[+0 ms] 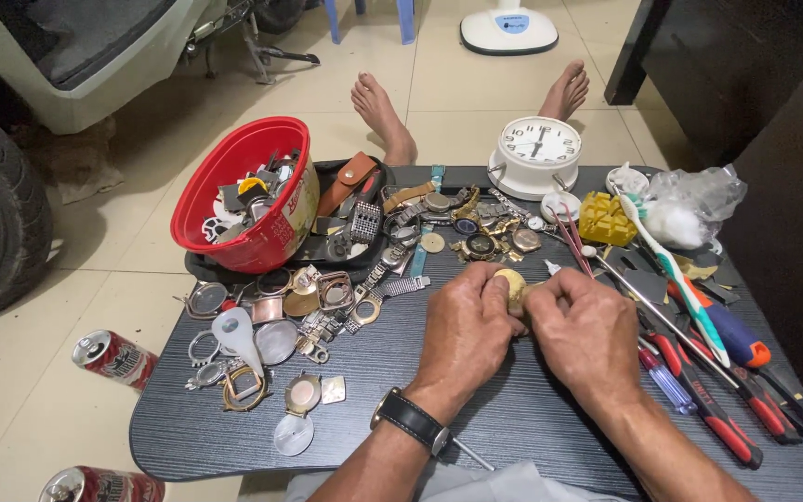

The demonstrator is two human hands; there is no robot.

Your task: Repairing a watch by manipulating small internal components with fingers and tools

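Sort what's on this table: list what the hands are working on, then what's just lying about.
In hand:
- small round gold-coloured watch case, pinched by left hand and right hand

Lying about:
- red plastic bowl of parts
- white round alarm clock
- white-and-green toothbrush
- red-handled pliers
- yellow plastic block

Worktop (pixel 513 423): bare strip along the near edge, open to passage in front of both hands. Left side blocked by scattered watch cases (pixel 271 344) and red bowl (pixel 245 193). Right side obstructed by screwdrivers (pixel 699 372). Far edge closed by white clock (pixel 538 154).
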